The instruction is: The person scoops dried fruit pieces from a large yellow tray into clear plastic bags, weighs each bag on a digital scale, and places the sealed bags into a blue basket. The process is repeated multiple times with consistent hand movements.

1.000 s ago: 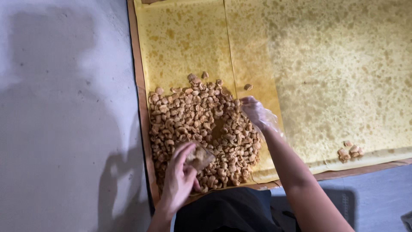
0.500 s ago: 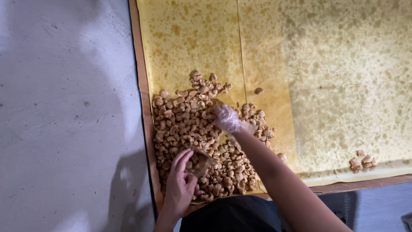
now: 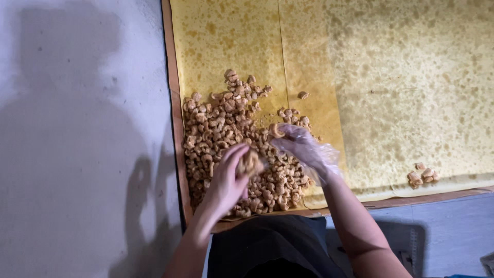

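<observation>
A heap of small brown fried snack pieces (image 3: 226,123) lies on oil-stained yellow paper (image 3: 396,87) that lines a wooden tray (image 3: 174,98). My left hand (image 3: 229,180), bare, is closed around a snack piece (image 3: 250,162) over the near part of the heap. My right hand (image 3: 306,149) wears a clear plastic glove and pinches a single curled piece (image 3: 276,130) at its fingertips, just right of my left hand.
A small cluster of snack pieces (image 3: 422,175) sits alone at the tray's near right. One stray piece (image 3: 303,95) lies beyond the heap. Grey concrete floor (image 3: 77,139) spreads to the left, with my shadow on it. My dark clothing (image 3: 267,247) is at the tray's near edge.
My right hand moved left into the heap, then drew back toward me holding one piece. My left hand rose slightly with its piece.
</observation>
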